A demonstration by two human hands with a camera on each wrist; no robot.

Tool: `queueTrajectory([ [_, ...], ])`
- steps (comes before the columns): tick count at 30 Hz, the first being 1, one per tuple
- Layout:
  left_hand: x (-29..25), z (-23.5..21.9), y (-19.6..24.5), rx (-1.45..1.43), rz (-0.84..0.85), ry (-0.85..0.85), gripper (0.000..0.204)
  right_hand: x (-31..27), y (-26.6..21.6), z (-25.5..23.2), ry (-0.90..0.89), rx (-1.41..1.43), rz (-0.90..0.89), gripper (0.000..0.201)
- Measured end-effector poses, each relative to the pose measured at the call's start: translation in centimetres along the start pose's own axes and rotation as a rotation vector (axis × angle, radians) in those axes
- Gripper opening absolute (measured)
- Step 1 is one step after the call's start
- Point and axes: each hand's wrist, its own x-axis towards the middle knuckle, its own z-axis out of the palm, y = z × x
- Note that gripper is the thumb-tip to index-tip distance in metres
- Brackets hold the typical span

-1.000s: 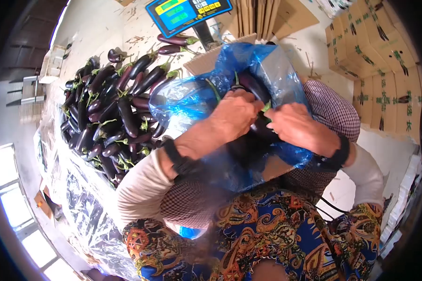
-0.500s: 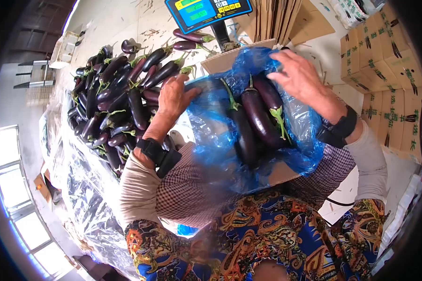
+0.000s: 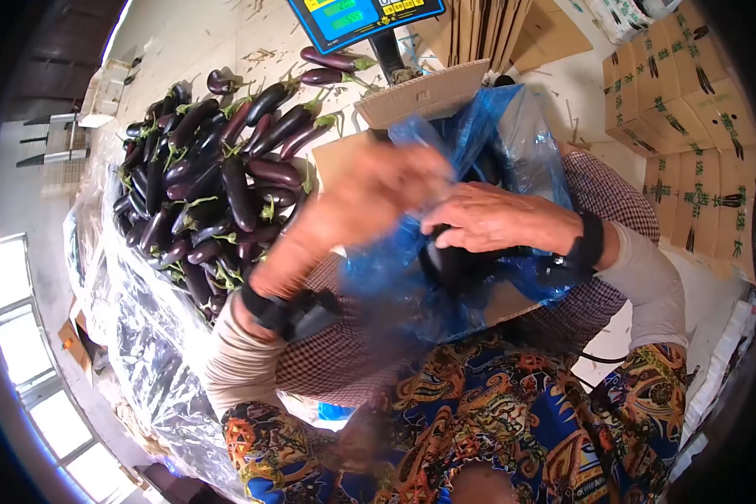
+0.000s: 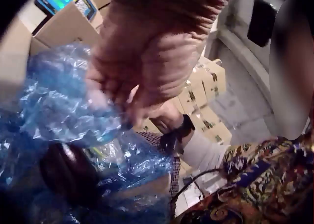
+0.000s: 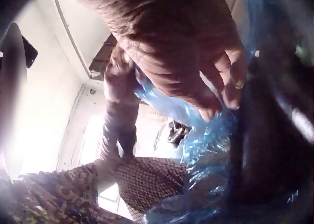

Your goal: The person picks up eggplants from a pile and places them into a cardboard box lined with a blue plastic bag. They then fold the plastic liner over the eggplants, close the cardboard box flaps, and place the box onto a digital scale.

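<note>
A blue plastic bag (image 3: pixel 479 143) lines a cardboard box (image 3: pixel 412 97) in front of me, with dark eggplants (image 3: pixel 454 260) inside it. My left hand (image 3: pixel 370 193) is blurred with motion over the bag's left side. In the left wrist view its fingers (image 4: pixel 122 86) pinch a fold of the blue bag (image 4: pixel 64 101) above an eggplant (image 4: pixel 68 170). My right hand (image 3: pixel 487 220) lies across the bag's middle, fingers pointing left. In the right wrist view its fingertips (image 5: pixel 221 94) hang relaxed over the bag's plastic (image 5: pixel 196 140) and an eggplant (image 5: pixel 265 150).
A big heap of eggplants (image 3: pixel 210 176) lies on clear sheeting (image 3: pixel 143 336) to the left. A blue-faced scale (image 3: pixel 361 15) stands behind the box. Printed cartons (image 3: pixel 697 109) are stacked on the right, and flat cardboard (image 3: pixel 512 29) leans at the back.
My left hand left the eggplant heap and swung right onto the bag. My right hand came down from the bag's far edge onto its middle, and the plastic now covers the eggplants.
</note>
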Motion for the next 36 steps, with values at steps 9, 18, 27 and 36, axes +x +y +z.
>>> queueTrajectory([
  [9,-1.1,3.0,2.2,1.092,0.099,-0.215,0.029,-5.6,6.3,-13.9,0.388,-0.104,0.791,0.035],
  [18,-2.2,3.6,1.4,0.958,-0.023,-0.25,0.032,-6.6,11.3,-14.2,0.596,0.44,1.072,0.036],
  [27,-2.1,2.2,0.7,0.941,-0.037,-0.141,0.033,0.9,2.8,-11.8,0.526,-0.193,0.513,0.016],
  [36,-2.4,1.3,0.2,1.0,0.007,-0.095,0.033,1.5,5.9,-14.5,0.548,-0.385,0.655,0.019],
])
